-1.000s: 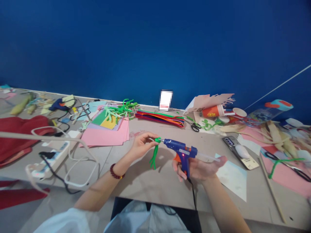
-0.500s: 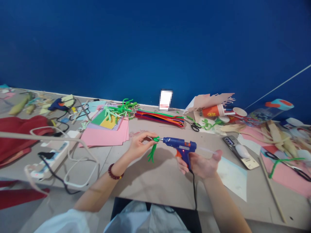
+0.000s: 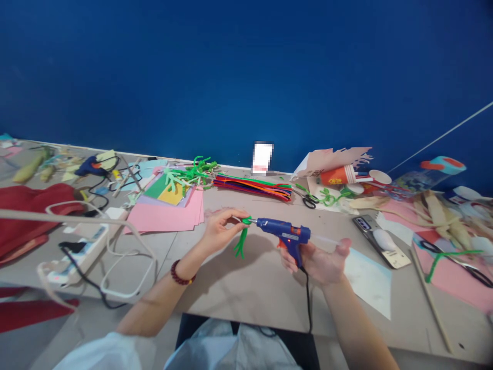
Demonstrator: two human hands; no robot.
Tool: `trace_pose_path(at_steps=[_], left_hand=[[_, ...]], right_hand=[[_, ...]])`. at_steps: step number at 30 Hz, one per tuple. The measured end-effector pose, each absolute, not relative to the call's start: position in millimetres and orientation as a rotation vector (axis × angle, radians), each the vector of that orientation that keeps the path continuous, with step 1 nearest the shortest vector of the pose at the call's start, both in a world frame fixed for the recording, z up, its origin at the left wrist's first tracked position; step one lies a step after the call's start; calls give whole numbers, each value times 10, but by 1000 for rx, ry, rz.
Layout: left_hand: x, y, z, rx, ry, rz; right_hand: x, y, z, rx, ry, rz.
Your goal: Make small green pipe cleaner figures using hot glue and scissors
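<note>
My left hand (image 3: 222,230) pinches a green pipe-cleaner piece (image 3: 241,242) by its top, and its forked lower end hangs over the table. In my right hand (image 3: 321,259) is a blue hot glue gun (image 3: 283,231) with an orange trigger. Its metal nozzle meets the green piece close to my left fingertips; whether they touch I cannot tell. A clear glue stick (image 3: 325,240) sticks out of the gun's back, near my right thumb. From the grip a black cord runs down past the table's front edge. A small red light glows on the gun.
A bundle of coloured pipe cleaners (image 3: 252,188) lies at the back, with green twisted pieces (image 3: 196,172) to its left. Pink paper (image 3: 165,218) and a power strip (image 3: 82,252) with looped cables are on the left. Scissors (image 3: 309,202), a phone (image 3: 379,241) and a wooden stick (image 3: 431,300) lie right.
The glue gun has shifted very slightly left. My left hand and the green piece have hardly moved.
</note>
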State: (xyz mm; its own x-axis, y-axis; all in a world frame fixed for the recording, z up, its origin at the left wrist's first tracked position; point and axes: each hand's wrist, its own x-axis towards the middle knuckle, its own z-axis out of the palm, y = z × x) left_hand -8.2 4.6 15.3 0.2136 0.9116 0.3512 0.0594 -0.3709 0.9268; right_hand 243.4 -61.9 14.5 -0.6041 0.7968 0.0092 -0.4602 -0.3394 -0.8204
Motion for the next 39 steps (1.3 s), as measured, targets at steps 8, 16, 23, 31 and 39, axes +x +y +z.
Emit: trace_pose_path(at_steps=[8,16,23,31,39], left_hand=[[-77,49,154,1549,919,1277],[-45,35,154,1515,973,1289],[-47,63,166,1440,976,1225],[96,-91,72,1327,742,1011],[218,-182,21,1338,679,927]], right_hand=[[2352,-601,-16,-343,-1184,2011],[2310,-583,-66,-588,-1116,1882],[2268,-527,-71,-707,-989,1651],[2102,-522,-47,-1104,-922,1354],[1944,-548,-33,-1030,-1019,1245]])
